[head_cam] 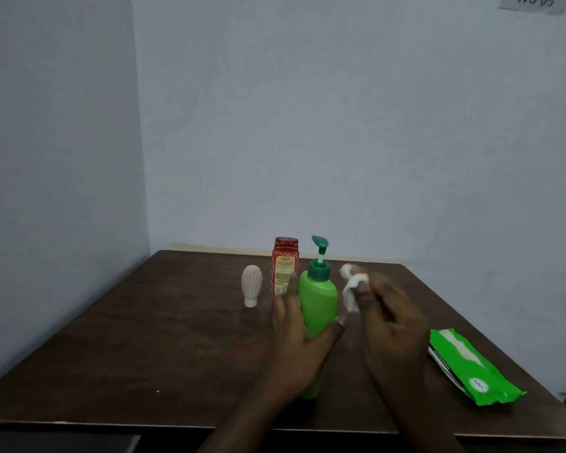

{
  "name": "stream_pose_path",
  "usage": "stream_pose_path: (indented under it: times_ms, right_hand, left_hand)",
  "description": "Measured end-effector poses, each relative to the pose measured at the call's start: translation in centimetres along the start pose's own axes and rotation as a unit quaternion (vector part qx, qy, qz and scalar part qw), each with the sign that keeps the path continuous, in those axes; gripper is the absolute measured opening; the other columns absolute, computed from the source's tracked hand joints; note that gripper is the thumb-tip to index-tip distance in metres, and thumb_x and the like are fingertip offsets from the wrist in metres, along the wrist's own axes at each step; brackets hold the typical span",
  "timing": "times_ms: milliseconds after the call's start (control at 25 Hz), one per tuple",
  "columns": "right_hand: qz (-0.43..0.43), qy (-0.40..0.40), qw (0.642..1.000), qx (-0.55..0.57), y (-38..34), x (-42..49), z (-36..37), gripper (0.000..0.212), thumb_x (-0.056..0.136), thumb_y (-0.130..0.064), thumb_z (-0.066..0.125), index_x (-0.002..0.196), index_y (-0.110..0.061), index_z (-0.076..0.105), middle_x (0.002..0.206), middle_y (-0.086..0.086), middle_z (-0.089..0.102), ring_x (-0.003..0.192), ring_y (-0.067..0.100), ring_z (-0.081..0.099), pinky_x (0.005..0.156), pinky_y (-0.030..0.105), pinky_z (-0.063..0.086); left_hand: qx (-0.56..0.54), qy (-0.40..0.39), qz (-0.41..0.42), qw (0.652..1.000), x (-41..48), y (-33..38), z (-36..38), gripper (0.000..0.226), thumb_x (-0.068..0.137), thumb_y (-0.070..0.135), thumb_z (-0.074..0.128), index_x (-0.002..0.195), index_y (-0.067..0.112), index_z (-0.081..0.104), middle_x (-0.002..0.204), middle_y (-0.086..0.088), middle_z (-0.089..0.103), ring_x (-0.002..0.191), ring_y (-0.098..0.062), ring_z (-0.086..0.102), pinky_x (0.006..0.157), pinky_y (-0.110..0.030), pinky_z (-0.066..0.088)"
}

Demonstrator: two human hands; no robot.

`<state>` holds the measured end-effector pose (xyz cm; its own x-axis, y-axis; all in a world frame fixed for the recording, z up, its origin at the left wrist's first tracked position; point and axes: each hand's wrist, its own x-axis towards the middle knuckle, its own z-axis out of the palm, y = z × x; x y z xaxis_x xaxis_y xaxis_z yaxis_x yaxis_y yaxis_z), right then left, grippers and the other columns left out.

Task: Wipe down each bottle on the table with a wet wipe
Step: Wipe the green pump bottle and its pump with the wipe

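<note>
- Fingers of your left hand [303, 338] wrap the green pump bottle [319, 305] mid-table, hiding its lower part.
- Your right hand [389, 318] pinches a crumpled white wet wipe [352, 289] beside it; blurry.
- Three bottles: green, red boxy bottle [285, 266], ribbed cream bottle [251, 284].
- One shiny green wipe pack [468, 367].

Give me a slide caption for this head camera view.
Left hand grips green pump bottle; right hand brings crumpled white wet wipe alongside.

Left hand [303, 341] grips green pump bottle [318, 302]; right hand [389, 318] holds wipe [352, 289].
</note>
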<state>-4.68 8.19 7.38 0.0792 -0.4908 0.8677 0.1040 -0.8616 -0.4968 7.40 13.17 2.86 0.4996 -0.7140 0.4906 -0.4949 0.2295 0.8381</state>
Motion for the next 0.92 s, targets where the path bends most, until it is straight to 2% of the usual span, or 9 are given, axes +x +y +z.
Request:
stream_pose_path:
  times_ms: [120, 240, 400, 520, 560, 640, 760, 840, 920]
  right_hand:
    - [0.182, 0.010, 0.977, 0.110, 0.9, 3.0, 1.0, 0.020, 0.094, -0.009, 0.062, 0.105, -0.021, 0.074, 0.098, -0.005, 0.077, 0.097, 0.010, 0.071, 0.086, 0.025, 0.056]
    - [0.332, -0.106, 0.887, 0.303, 2.1, 5.1, 2.2, 0.022, 0.098, -0.010, 0.054, 0.108, -0.004, 0.073, 0.109, 0.015, 0.074, 0.105, 0.029, 0.066, 0.092, 0.038, 0.054]
    - [0.330, -0.310, 0.796, 0.402, 3.3, 6.6, 1.7, 0.038, 0.099, -0.006, 0.046, 0.132, 0.011, 0.051, 0.139, 0.031, 0.051, 0.129, 0.038, 0.049, 0.112, 0.047, 0.037]
    - [0.318, -0.374, 0.757, 0.431, 3.1, 7.6, 2.3, 0.039, 0.094, -0.006, 0.048, 0.128, 0.014, 0.052, 0.135, 0.033, 0.052, 0.128, 0.039, 0.051, 0.108, 0.045, 0.042]
    - [0.315, -0.379, 0.758, 0.428, 3.0, 7.6, 2.7, 0.036, 0.094, -0.006, 0.049, 0.124, 0.012, 0.056, 0.130, 0.032, 0.056, 0.122, 0.039, 0.055, 0.104, 0.044, 0.046]
    - [0.305, -0.360, 0.787, 0.397, 2.4, 7.3, 3.2, 0.026, 0.095, -0.006, 0.052, 0.113, 0.007, 0.065, 0.120, 0.029, 0.064, 0.109, 0.034, 0.062, 0.095, 0.040, 0.051]
    - [0.272, -0.273, 0.873, 0.300, 1.5, 6.1, 3.3, 0.020, 0.093, -0.009, 0.060, 0.105, 0.000, 0.073, 0.110, 0.024, 0.071, 0.101, 0.033, 0.068, 0.093, 0.043, 0.055]
    - [0.249, -0.195, 0.923, 0.220, 1.1, 5.4, 3.0, 0.014, 0.090, -0.012, 0.067, 0.098, -0.009, 0.077, 0.098, 0.015, 0.076, 0.095, 0.029, 0.071, 0.088, 0.045, 0.056]
    - [0.208, -0.125, 0.961, 0.134, 0.5, 4.3, 3.1, 0.010, 0.090, -0.016, 0.070, 0.094, -0.016, 0.079, 0.087, 0.004, 0.078, 0.083, 0.018, 0.073, 0.079, 0.040, 0.059]
  left_hand:
    - [-0.005, -0.001, -0.017, 1.000, 1.1, -0.5, -0.5, 0.071, 0.067, 0.060, 0.082, 0.125, 0.041, 0.045, 0.119, 0.005, 0.055, 0.109, -0.011, 0.061, 0.093, -0.043, 0.056]
    - [-0.038, -0.060, -0.019, 0.997, 1.4, -0.3, -1.0, 0.056, 0.074, 0.044, 0.082, 0.117, 0.038, 0.046, 0.106, 0.003, 0.063, 0.096, -0.013, 0.066, 0.084, -0.045, 0.059]
    - [-0.053, -0.107, -0.008, 0.993, 1.6, 0.0, -1.6, 0.060, 0.081, 0.039, 0.077, 0.129, 0.038, 0.041, 0.110, 0.005, 0.064, 0.100, -0.011, 0.066, 0.085, -0.034, 0.058]
    - [-0.048, -0.136, -0.009, 0.989, 2.0, -0.1, -2.0, 0.069, 0.083, 0.038, 0.075, 0.137, 0.044, 0.032, 0.111, 0.008, 0.064, 0.102, -0.008, 0.066, 0.086, -0.031, 0.056]
    - [-0.050, -0.137, -0.005, 0.989, 2.1, -0.2, -2.1, 0.071, 0.083, 0.037, 0.075, 0.138, 0.045, 0.031, 0.112, 0.008, 0.064, 0.102, -0.009, 0.066, 0.087, -0.032, 0.057]
    - [-0.054, -0.127, 0.001, 0.990, 1.9, -0.2, -2.1, 0.071, 0.084, 0.035, 0.075, 0.139, 0.044, 0.031, 0.112, 0.006, 0.065, 0.102, -0.011, 0.067, 0.089, -0.037, 0.058]
    - [-0.059, -0.102, 0.001, 0.993, 1.7, -0.3, -1.7, 0.065, 0.084, 0.030, 0.076, 0.135, 0.038, 0.036, 0.112, 0.002, 0.063, 0.101, -0.012, 0.066, 0.087, -0.034, 0.059]
    - [-0.054, -0.081, 0.000, 0.995, 1.7, -0.5, -1.2, 0.060, 0.082, 0.033, 0.077, 0.129, 0.036, 0.039, 0.112, 0.002, 0.062, 0.100, -0.014, 0.066, 0.087, -0.039, 0.058]
    - [-0.048, -0.060, 0.000, 0.997, 1.5, -0.8, -0.7, 0.061, 0.078, 0.037, 0.077, 0.127, 0.037, 0.039, 0.114, 0.006, 0.062, 0.103, -0.011, 0.065, 0.090, -0.045, 0.057]
